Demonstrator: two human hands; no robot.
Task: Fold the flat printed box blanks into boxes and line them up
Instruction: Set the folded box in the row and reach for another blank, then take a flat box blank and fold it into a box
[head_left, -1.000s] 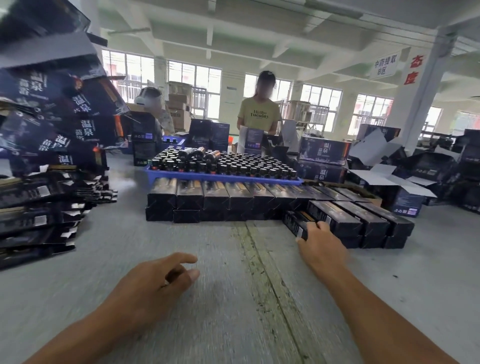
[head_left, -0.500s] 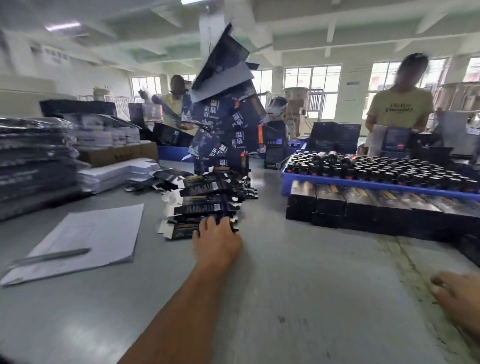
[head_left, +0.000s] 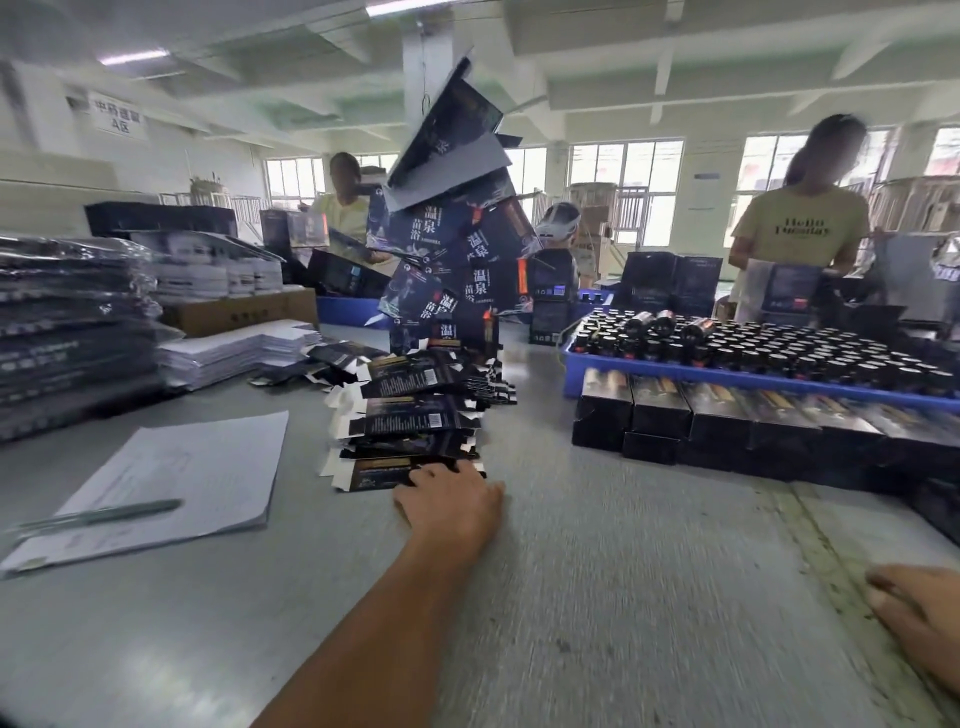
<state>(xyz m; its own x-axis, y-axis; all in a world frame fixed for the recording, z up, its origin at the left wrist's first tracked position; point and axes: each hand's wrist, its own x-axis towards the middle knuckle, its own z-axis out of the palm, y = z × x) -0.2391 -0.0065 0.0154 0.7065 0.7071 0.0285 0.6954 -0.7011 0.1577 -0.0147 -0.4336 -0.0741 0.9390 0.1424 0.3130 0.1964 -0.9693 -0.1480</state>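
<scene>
A fanned pile of flat black printed box blanks (head_left: 410, 415) lies on the grey table (head_left: 597, 597), with larger dark blanks stacked high behind it. My left hand (head_left: 449, 501) reaches out and its fingers rest on the nearest blank (head_left: 374, 475) at the front of the pile; whether they grip it is hidden. A row of folded black boxes (head_left: 727, 415) stands at the right, in front of a blue tray. My right hand (head_left: 919, 618) rests on the table at the lower right edge, holding nothing, fingers loosely apart.
A blue tray (head_left: 727, 379) full of dark bottles sits behind the folded boxes. White papers with a pen (head_left: 156, 499) lie at the left. Wrapped blank stacks (head_left: 67, 332) and white sheets (head_left: 234, 353) stand far left. Two people work behind the table.
My view swung left from the folded row to the blank pile. My left hand reached forward onto the nearest blank. My right hand left the folded boxes and dropped to the table.
</scene>
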